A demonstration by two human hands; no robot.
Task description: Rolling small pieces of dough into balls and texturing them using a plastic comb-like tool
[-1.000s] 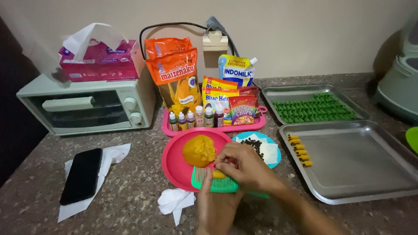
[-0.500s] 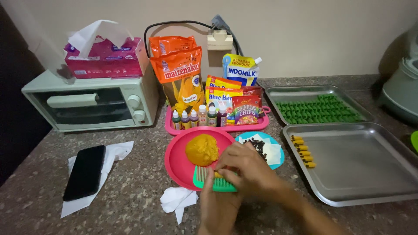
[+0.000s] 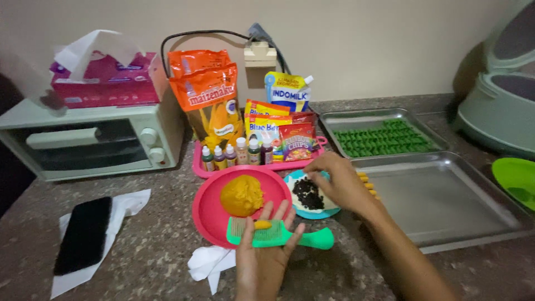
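While left hand lies open under green comb — dough piece atop, right hand pinching at dark chips

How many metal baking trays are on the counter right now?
2. The far tray by the wall holds rows of green pieces; the near tray, right of the right hand, is mostly bare with a few yellow pieces at its left edge.
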